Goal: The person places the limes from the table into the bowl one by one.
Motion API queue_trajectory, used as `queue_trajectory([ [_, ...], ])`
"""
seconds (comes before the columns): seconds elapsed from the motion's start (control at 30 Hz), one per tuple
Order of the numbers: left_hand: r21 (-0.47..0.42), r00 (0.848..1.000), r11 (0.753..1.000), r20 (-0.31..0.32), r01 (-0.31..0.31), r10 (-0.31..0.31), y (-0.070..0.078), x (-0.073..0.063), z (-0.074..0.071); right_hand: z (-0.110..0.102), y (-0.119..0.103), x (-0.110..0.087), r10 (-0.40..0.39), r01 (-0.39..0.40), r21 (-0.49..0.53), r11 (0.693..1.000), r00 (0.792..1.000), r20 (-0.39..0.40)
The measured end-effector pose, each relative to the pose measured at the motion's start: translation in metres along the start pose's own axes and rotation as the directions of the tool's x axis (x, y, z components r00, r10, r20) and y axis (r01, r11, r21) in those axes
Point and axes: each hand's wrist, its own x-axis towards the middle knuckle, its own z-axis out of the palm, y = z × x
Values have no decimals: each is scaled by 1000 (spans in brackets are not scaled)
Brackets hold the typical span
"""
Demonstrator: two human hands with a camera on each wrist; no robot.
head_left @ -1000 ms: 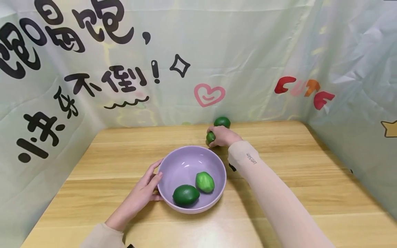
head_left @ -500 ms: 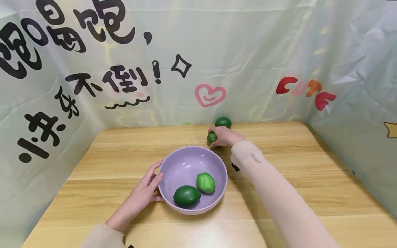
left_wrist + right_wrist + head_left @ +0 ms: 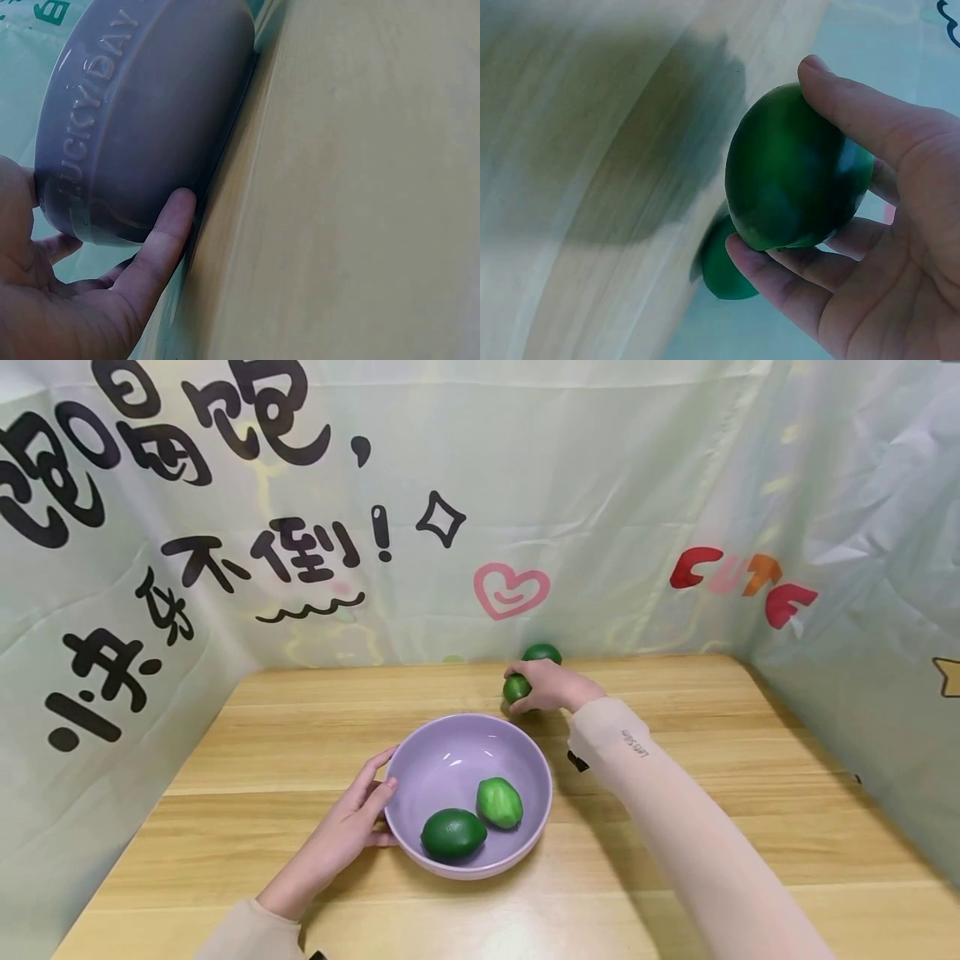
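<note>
At the near middle of the head view stands a lilac bowl [image 3: 442, 760]. My left hand [image 3: 347, 818] grips its left side, thumb at the rim and fingers against the outer wall. Inside the bowl lie a dark green oval fruit [image 3: 453, 833] with pointed ends and a lighter green, ridged fruit [image 3: 499, 802]. Beyond the bowl, my right hand [image 3: 553, 683] holds another dark green oval fruit [image 3: 795, 172] between thumb and fingers. Whether this fruit touches the table is hard to tell. A further dark green fruit [image 3: 542, 652] sits just behind that hand, partly hidden.
The wooden table [image 3: 300, 718] bears everything. A pale printed curtain [image 3: 600, 485] rises along its back edge and both sides. Raised lettering marks the bowl's outer wall in the left wrist view.
The right hand and its fruit have shifted slightly right and a little up, while the head view drifts slightly. My left hand keeps its grip on the bowl.
</note>
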Motion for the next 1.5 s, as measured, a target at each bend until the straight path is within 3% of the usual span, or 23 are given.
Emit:
queue_trajectory([
  [0.47,2,1000,1000,2,-1,1,0,-1,0,-12,-8,-15,-43,43,13,999,999,-27],
  [1.07,4,1000,1000,1,4,-4,0,0,0,-26,-27,-37,-168,166,-28,986,981,-101],
  [1.5,4,1000,1000,1,2,-2,0,0,0,-32,-44,-60,-188,186,-24,982,975,-119],
])
